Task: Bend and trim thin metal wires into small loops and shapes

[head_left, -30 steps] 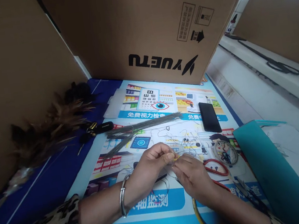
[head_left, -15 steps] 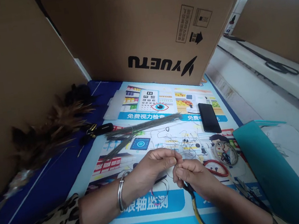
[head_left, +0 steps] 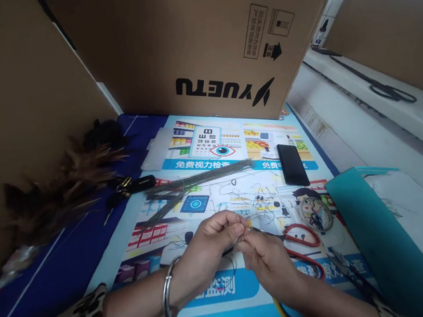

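Observation:
At the middle of the poster-covered table, my left hand [head_left: 217,239] is closed in a pinch on a thin wire [head_left: 239,239]. Its thumb and forefinger meet the fingertips of my right hand [head_left: 268,258], which also pinch at the wire. Below the right palm sticks out a yellow-and-black handle of pliers [head_left: 284,314]; the rest of the pliers is hidden by that hand. Loose thin wire pieces [head_left: 267,200] lie just beyond the fingers. Red-handled scissors [head_left: 305,235] rest beside my right hand.
A bundle of straight wires [head_left: 206,176] lies across the poster, with a black phone [head_left: 293,164] to its right. A wire coil [head_left: 316,214], metal-bladed snips [head_left: 349,270] and a teal box [head_left: 380,239] stand right. Brown feathers [head_left: 61,185] lie left; a cardboard box [head_left: 194,35] walls the back.
My right hand has turned and come closer to the left, so the pliers are now mostly hidden behind it. Both hands have shifted slightly left in view, showing more of the red-handled scissors.

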The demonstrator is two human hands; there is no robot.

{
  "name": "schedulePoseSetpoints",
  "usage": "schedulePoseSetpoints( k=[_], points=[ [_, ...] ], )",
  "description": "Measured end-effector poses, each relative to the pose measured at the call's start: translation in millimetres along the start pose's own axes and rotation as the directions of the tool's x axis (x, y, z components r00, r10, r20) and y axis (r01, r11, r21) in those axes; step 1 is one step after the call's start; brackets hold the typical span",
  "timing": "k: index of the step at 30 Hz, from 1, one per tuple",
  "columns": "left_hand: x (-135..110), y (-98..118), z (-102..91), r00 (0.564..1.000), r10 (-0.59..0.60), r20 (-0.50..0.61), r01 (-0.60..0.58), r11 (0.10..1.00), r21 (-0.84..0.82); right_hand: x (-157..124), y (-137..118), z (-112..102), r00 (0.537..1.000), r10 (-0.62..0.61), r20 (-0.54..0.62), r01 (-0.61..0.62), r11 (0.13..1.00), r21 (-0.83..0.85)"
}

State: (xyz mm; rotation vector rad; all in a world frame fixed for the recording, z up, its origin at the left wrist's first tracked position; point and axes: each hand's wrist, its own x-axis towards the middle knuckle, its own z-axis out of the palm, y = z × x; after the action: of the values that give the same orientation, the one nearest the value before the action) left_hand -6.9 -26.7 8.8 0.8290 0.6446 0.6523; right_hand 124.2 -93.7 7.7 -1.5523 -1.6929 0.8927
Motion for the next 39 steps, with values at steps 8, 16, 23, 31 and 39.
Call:
schedulePoseSetpoints(
  k=[8,16,23,31,39],
  points=[
    [-3.6,1.2,1.9,0.989,0.006,0.146,-0.017,0.997,0.072,-3.8,6.9,1.9,0.996,0.032,0.080,-0.043,0.990,0.137],
    [-1.3,-2.4,0.1,0.998,-0.020,0.053,0.014,0.995,0.103,2.3,6.0,-3.3,0.996,-0.056,0.066,0.057,0.998,-0.006],
    [8.5,1.4,-2.3,0.980,0.136,-0.146,-0.123,0.988,0.093,19.7,9.8,-65.9,0.996,-0.036,-0.087,0.010,0.960,-0.281],
    [11.9,5.6,-3.5,0.966,0.164,-0.198,-0.165,0.986,0.014,23.0,46.4,-77.0,0.994,0.099,0.052,-0.044,0.767,-0.640],
    [13.4,4.1,-4.7,0.971,0.157,-0.179,-0.154,0.988,0.031,24.3,44.7,-85.6,0.989,0.145,0.009,-0.116,0.829,-0.548]
  ],
)
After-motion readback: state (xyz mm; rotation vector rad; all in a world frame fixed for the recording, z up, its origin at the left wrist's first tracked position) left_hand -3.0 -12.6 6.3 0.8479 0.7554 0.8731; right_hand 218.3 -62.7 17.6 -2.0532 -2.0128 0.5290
